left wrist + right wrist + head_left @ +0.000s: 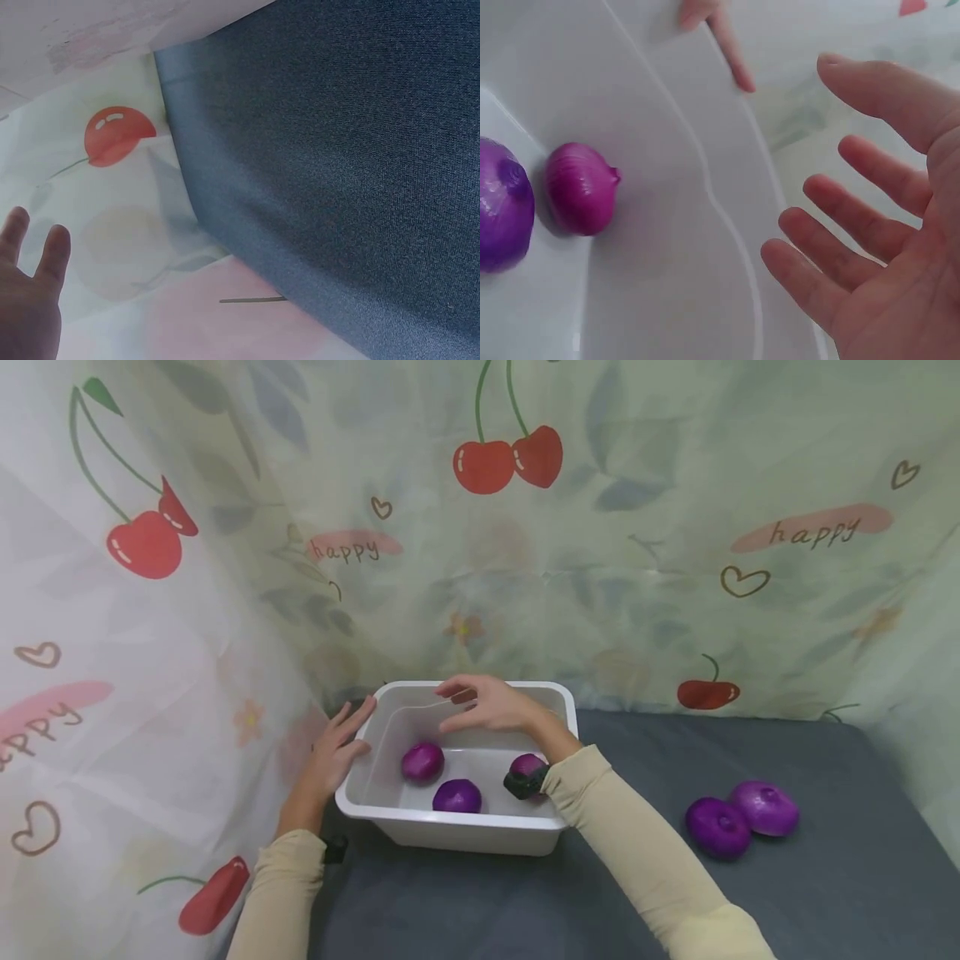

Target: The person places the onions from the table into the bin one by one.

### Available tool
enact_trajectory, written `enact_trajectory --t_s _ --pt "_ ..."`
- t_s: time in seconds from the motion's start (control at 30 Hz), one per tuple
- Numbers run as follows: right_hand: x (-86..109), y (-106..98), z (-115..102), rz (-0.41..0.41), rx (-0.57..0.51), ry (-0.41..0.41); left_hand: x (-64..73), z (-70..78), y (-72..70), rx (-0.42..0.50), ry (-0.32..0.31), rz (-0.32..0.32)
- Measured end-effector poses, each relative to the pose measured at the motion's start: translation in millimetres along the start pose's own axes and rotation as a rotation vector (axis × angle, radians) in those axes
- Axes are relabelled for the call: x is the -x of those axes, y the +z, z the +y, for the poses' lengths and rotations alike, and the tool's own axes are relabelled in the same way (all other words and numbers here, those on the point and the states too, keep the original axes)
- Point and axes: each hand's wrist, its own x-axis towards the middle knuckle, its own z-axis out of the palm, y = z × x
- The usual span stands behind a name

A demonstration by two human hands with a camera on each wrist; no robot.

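A white plastic bin (pixel 480 837) holds three purple onions. One onion (pixel 423 763) lies at the left, another onion (pixel 457 796) near the front wall. The third onion (pixel 527 764), at the right, is partly covered by my right wrist and its dark camera. Above the bin's inside, my right hand (pixel 491 703) hovers with fingers spread and nothing in them; the right wrist view shows its bare palm. My left hand (pixel 335 752) touches the bin's left rim, fingers extended. In the left wrist view only part of the left hand (pixel 30 292) appears.
Two more purple onions, a darker onion (pixel 717 828) and a lighter onion (pixel 765 808), lie touching on the dark grey cloth (pixel 630 893) to the right. A cherry-printed curtain (pixel 555 602) stands behind the bin and along the left side.
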Motion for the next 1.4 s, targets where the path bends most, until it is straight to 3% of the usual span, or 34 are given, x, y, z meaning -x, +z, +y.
enact_trajectory --t_s 0.37,0.57,0.83,1.07,1.4 --pt "47.8 -30.4 0.0 0.121 -0.049 -0.086 3.0 -3.8 -6.4 -0.013 -0.009 0.011" --pt "83.9 -56.0 15.3 0.207 -0.069 -0.029 4.3 -5.6 -6.0 -0.012 -0.004 0.026" --pt "133.5 -90.3 43.4 0.291 0.01 0.068 4.4 -6.6 -6.6 -0.004 0.005 0.029" --pt "182.5 -107.8 69.2 0.341 0.16 0.168 1.4 -6.5 -4.3 -0.007 0.014 0.004" --pt "266.4 -125.6 101.0 0.369 0.239 0.316 -1.3 -6.8 2.7 0.029 0.085 0.031"
